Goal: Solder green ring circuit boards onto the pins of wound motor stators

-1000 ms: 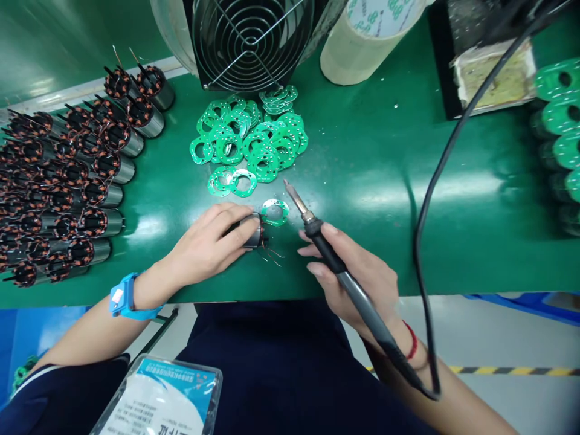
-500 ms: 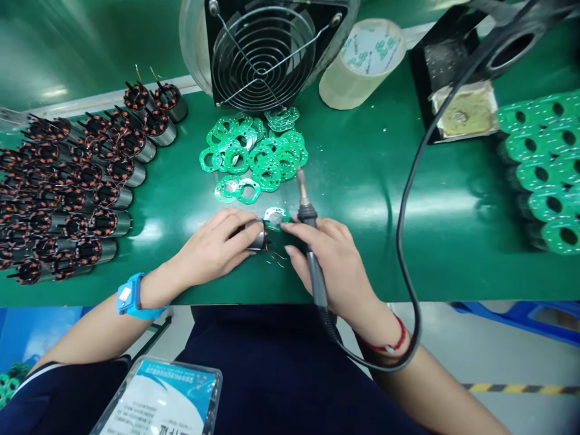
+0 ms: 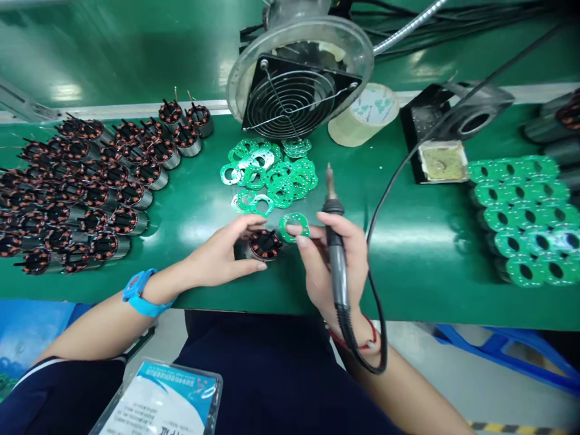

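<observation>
Skipping the wound stators (image 3: 81,199) lying in rows at the far left, untouched. Cupping 1 stator (image 3: 261,244) on the green bench (image 3: 408,241) with the left hand (image 3: 222,257), blue wrist strap (image 3: 138,290) behind it, fingers half closed on the steel side, tipping copper windings and black pins toward the camera. Pinching 1 green ring board (image 3: 294,226) just right of that stator with the right hand (image 3: 317,272), clear of the pins, seemingly bringing it across for seating. Clamping the soldering iron (image 3: 338,260) in that same hand with the remaining fingers, tip pointing away, touching nothing. Calling next, probably, for lining holes over pins and lowering level. Failing to resolve wire leads, pin count or pad markings; losing the board stacks (image 3: 521,211) past the right edge.
</observation>
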Tool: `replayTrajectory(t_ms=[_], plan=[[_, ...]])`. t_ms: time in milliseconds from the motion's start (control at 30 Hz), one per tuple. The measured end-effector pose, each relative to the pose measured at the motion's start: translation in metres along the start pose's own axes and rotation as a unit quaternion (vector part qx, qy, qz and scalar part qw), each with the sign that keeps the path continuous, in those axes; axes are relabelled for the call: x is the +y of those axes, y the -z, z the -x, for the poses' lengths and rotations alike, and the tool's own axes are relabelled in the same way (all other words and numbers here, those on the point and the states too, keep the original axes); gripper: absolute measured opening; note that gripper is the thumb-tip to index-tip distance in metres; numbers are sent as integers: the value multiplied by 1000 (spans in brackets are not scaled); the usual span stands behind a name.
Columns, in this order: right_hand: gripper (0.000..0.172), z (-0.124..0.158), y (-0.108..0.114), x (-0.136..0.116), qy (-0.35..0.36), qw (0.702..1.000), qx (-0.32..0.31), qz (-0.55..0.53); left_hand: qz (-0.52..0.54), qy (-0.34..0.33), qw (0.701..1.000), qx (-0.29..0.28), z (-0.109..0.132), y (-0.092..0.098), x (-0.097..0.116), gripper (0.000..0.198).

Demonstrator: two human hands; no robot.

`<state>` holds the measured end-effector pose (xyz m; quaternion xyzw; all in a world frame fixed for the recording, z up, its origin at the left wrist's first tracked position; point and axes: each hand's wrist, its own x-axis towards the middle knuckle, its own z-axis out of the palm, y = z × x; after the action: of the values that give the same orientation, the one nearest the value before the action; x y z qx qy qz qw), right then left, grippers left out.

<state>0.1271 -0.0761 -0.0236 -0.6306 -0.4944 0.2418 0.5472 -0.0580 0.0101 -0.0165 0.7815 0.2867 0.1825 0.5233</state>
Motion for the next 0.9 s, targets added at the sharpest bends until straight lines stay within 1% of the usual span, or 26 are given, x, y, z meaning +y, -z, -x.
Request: replayTrajectory(t_ms=[67,133,200,233,300,367,400,467,567,633,700,800,900], plan=[[29,-3,-3,0,-8,999,-8,-50,-80,-28,996,-8,-3,2,-2,51],[30,-8,-4,1,-8,994,-56,-93,-161,-43,986,-10,-4,2,-2,45],[31,-12,-4,2,9,987,-115,-114,-214,-42,976,-9,-5,1,-2,42],[33,-13,-4,1,26,985,-136,-105,-232,-40,972,-9,-5,1,-1,41],[40,-12,-3,0,82,984,-155,-43,-250,-39,967,-14,-5,3,-1,41],[47,-8,-1,-1,129,979,-153,48,-248,-54,967,-32,-5,8,-1,42],[49,-5,0,-2,138,975,-150,88,-242,-64,967,-44,-5,12,-2,42],[47,-1,4,-2,119,971,-153,139,-230,-81,968,-64,-4,20,-4,39],[46,2,11,-3,52,966,-179,182,-224,-86,968,-73,-3,27,-5,30],[46,1,17,-5,10,959,-202,197,-219,-79,970,-70,-3,27,-3,29],[47,-1,21,-7,-19,955,-220,199,-209,-61,974,-62,-3,22,0,29],[49,-4,23,-7,-18,956,-216,200,-199,-23,979,-36,-5,11,6,25],[50,-7,23,-4,6,960,-190,207,-232,-2,973,-20,-5,-1,8,33]])
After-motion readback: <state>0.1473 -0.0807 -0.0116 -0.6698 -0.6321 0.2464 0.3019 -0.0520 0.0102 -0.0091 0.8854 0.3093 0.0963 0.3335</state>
